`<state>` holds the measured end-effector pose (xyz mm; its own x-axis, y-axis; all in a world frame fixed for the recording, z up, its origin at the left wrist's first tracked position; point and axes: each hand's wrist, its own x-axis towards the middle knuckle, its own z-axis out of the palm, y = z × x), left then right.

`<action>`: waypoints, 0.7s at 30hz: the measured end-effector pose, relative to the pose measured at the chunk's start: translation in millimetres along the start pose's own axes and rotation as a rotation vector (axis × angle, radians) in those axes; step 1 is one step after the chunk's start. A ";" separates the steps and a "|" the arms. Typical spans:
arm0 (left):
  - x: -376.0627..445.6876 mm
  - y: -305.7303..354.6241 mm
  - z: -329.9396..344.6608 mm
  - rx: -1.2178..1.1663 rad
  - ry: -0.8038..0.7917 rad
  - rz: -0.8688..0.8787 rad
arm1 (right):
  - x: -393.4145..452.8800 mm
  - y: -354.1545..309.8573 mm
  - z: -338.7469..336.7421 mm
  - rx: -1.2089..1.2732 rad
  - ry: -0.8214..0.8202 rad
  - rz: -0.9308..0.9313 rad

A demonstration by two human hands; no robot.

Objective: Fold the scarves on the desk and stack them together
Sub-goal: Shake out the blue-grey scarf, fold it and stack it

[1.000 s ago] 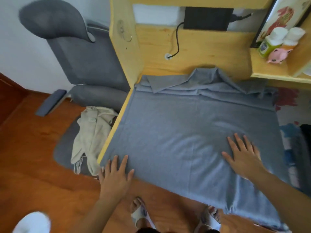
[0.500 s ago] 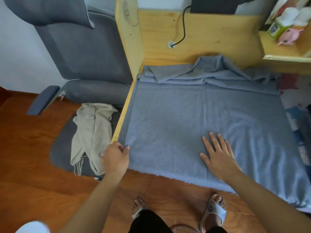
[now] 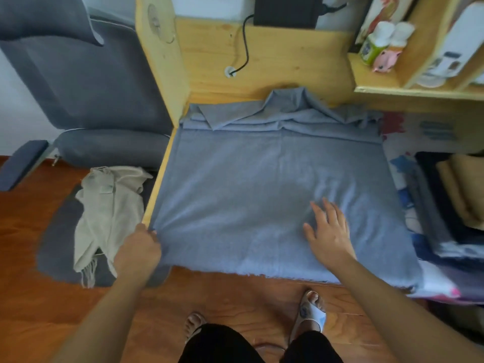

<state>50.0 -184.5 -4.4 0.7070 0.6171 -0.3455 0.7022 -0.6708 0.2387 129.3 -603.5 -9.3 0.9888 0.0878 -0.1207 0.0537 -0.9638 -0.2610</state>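
One big wooden desk [image 3: 267,61] has a grey scarf [image 3: 262,184] spread flat over it, bunched in folds along the back edge and hanging a bit over the front. Grey chair [image 3: 86,82] sits off to the left with a cream scarf [image 3: 107,213] dumped on its seat. Left hand [image 3: 140,247] pinches the grey scarf's near-left corner, fabric pulled taut there. Right hand [image 3: 328,231] lies flat on the cloth near the front, fingers spread, gripping nothing.

The scarf [image 3: 256,184] lies on the desk [image 3: 157,189], chair [image 3: 78,82] to its left.
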 end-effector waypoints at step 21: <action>-3.9 65.9 -4.7 -0.023 0.043 -0.125 | -7.0 156.7 -60.9 0.253 -0.042 0.788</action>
<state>93.9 -229.2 16.9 0.6164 0.7127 -0.3349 0.7865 -0.5783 0.2170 139.3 -770.5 9.0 0.7174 -0.5758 -0.3923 -0.6907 -0.6617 -0.2919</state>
